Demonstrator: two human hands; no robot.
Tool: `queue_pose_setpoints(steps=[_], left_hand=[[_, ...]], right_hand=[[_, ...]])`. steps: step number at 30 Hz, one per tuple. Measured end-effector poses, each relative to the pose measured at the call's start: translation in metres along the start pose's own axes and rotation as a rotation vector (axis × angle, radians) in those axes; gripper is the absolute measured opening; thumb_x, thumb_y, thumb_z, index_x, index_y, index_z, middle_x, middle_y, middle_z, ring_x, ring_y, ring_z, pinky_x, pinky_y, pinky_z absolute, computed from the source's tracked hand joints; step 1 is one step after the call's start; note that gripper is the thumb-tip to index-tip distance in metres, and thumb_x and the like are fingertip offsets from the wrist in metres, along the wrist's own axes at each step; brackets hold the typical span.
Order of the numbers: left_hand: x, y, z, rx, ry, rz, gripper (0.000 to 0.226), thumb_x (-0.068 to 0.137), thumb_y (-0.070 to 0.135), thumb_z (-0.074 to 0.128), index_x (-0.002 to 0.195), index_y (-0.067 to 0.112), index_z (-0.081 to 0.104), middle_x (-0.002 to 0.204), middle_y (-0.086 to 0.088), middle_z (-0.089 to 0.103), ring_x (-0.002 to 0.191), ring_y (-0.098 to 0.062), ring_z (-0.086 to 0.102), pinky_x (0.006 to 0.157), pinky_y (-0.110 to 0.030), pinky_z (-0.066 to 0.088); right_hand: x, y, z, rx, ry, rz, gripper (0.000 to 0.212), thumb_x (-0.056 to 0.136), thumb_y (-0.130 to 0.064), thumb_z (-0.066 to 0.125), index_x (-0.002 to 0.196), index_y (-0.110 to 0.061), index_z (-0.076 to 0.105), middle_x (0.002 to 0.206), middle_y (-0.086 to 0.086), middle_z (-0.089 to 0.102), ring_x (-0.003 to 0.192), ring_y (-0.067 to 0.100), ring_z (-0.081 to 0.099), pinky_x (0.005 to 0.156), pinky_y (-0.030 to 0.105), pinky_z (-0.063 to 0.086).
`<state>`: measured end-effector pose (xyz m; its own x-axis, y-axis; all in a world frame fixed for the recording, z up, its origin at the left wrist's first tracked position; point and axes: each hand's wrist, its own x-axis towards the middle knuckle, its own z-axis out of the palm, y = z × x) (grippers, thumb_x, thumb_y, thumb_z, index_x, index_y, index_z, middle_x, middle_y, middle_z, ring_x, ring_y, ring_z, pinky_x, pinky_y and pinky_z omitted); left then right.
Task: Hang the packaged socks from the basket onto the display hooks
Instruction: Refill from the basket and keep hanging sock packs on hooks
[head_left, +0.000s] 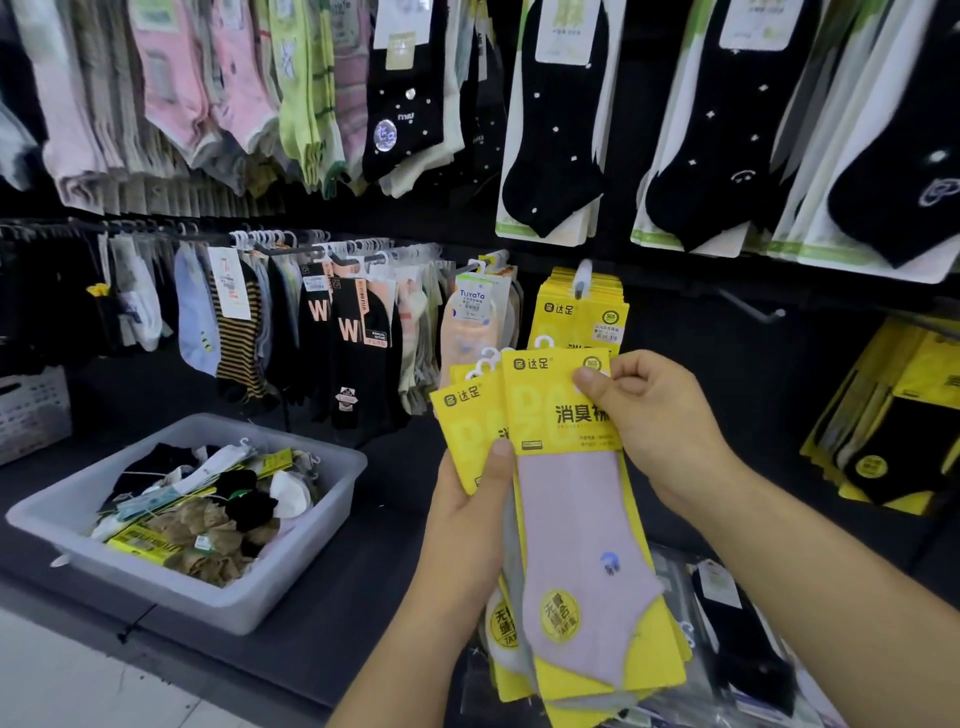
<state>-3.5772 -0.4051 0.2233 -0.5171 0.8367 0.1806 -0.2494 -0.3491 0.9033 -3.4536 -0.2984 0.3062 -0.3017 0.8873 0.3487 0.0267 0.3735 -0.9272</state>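
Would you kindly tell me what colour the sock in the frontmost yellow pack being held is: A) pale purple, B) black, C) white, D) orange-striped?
A: the sock on the front yellow pack, whose top the right hand pinches while the left hand grips the bundle, is pale purple.

Head camera looks forward-down, near sock display (727, 364).

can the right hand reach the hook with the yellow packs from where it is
Probably yes: the right hand pinches the front pack at its top, just below that hook, and nothing lies between them. The left hand holds the stack.
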Motion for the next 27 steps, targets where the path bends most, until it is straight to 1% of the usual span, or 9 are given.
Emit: queue_pose_setpoints(steps=[1,3,5,8,11,17,20,24,27], left_hand=[[0.001,-0.001,-0.001,0.011,0.003,0.013,0.044,0.088,0.052,0.064,0.125,0.028,0.068,0.116,0.008,0.080,0.107,-0.012,0.077,0.076,-0.021,0.061],[0.003,-0.002,-0.003,0.051,0.015,0.025,0.035,0.095,0.047,0.062,0.123,0.029,0.069,0.116,0.008,0.081,0.107,-0.013,0.078,0.077,-0.024,0.062],[0.005,-0.004,-0.007,0.091,0.051,0.025,0.027,0.099,0.045,0.063,0.121,0.030,0.070,0.114,0.009,0.080,0.106,-0.013,0.077,0.083,-0.032,0.061],[0.007,-0.006,-0.013,0.150,0.094,0.031,0.027,0.097,0.050,0.065,0.118,0.033,0.070,0.113,0.012,0.080,0.105,-0.010,0.077,0.088,-0.038,0.058],[0.010,-0.006,-0.020,0.201,0.129,0.048,0.023,0.099,0.051,0.064,0.117,0.036,0.069,0.110,0.017,0.079,0.101,-0.003,0.076,0.085,-0.036,0.058],[0.009,-0.007,-0.026,0.274,0.114,0.070,0.025,0.099,0.052,0.063,0.118,0.036,0.068,0.110,0.020,0.079,0.101,0.000,0.075,0.088,-0.037,0.059],[0.008,-0.006,-0.026,0.260,0.109,0.070,0.032,0.094,0.058,0.063,0.117,0.037,0.067,0.109,0.022,0.079,0.099,0.001,0.075,0.084,-0.033,0.058],[0.009,-0.005,-0.028,0.265,0.115,0.075,0.023,0.097,0.055,0.063,0.114,0.040,0.066,0.107,0.023,0.078,0.096,0.003,0.075,0.082,-0.033,0.058],[0.008,-0.003,-0.031,0.295,0.109,0.084,0.019,0.098,0.055,0.062,0.112,0.043,0.065,0.107,0.026,0.077,0.095,0.005,0.075,0.080,-0.031,0.057]], right_hand=[[0.002,-0.003,-0.002,-0.008,0.030,-0.030,0.020,0.091,-0.024,0.074,0.090,-0.009,0.061,0.077,0.004,0.077,0.071,0.020,0.075,0.057,0.032,0.058],[0.005,-0.013,-0.006,-0.029,0.091,-0.111,0.019,0.092,-0.027,0.073,0.091,-0.011,0.062,0.080,0.008,0.076,0.078,0.032,0.074,0.066,0.047,0.061],[0.009,-0.025,-0.008,-0.018,0.125,-0.180,0.017,0.092,-0.028,0.073,0.091,-0.013,0.064,0.081,0.008,0.076,0.081,0.035,0.073,0.072,0.052,0.060],[0.016,-0.037,-0.010,-0.019,0.150,-0.200,0.016,0.093,-0.028,0.072,0.092,-0.014,0.064,0.080,0.005,0.077,0.077,0.025,0.076,0.075,0.052,0.062],[0.020,-0.040,-0.011,-0.010,0.166,-0.168,0.018,0.093,-0.026,0.073,0.094,-0.010,0.064,0.079,0.001,0.077,0.076,0.019,0.076,0.075,0.047,0.063],[0.022,-0.033,-0.014,0.012,0.189,-0.129,0.014,0.092,-0.022,0.073,0.089,-0.013,0.062,0.077,0.001,0.077,0.071,0.016,0.076,0.065,0.037,0.063],[0.027,-0.026,-0.013,-0.032,0.202,-0.118,0.015,0.091,-0.023,0.074,0.089,-0.014,0.062,0.078,0.001,0.077,0.072,0.018,0.076,0.067,0.042,0.063],[0.042,-0.010,-0.009,-0.111,0.248,-0.100,0.021,0.088,-0.030,0.077,0.090,-0.014,0.064,0.083,0.009,0.076,0.082,0.030,0.075,0.077,0.054,0.061],[0.056,-0.001,-0.008,-0.196,0.295,-0.109,0.025,0.087,-0.037,0.077,0.088,-0.015,0.065,0.084,0.010,0.073,0.084,0.030,0.072,0.078,0.052,0.060]])
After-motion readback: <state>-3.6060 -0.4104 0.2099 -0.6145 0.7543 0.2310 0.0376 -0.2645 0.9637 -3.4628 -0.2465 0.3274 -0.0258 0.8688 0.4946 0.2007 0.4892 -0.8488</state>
